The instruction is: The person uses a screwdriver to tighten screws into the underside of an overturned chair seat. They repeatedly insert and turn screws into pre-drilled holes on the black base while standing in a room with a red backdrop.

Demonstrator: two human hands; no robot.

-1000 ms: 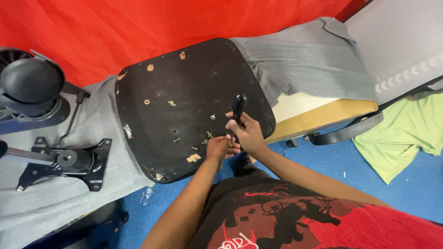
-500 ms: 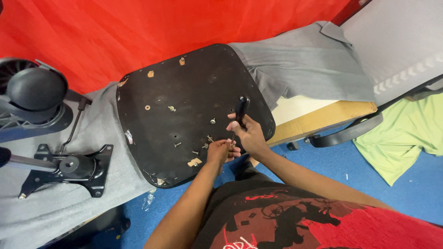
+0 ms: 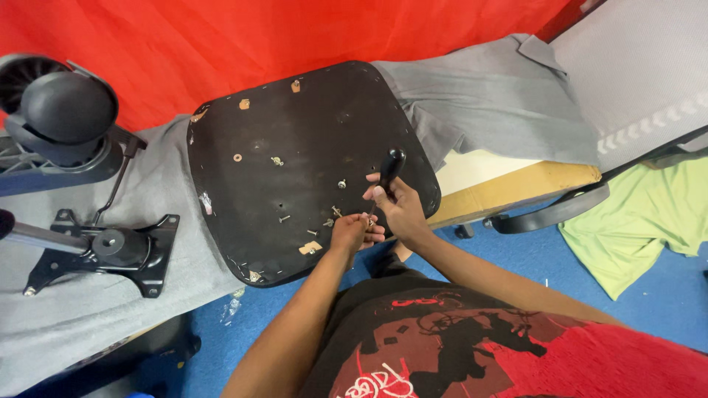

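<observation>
Screwdriver on seat underside

Right hand [image 3: 402,210] grips the black-handled screwdriver [image 3: 386,177], fingers wrapped tight round the handle, shaft tilted down toward the seat base [image 3: 295,125]. Left hand [image 3: 352,230] pinches at the tip, likely steadying a screw [image 3: 369,220]; fingers nearly closed on it. Seat base lies flat, underside up, on grey cloth [image 3: 479,96], so fixing points are reachable. Loose screws [image 3: 284,219] lie on the base near both hands. Chair mechanism [image 3: 110,250] rests left, well apart. No containers visible.

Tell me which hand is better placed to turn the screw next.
Likely the right hand: it grips the black-handled screwdriver upright over the seat base, while the left hand pinches at its tip.
</observation>
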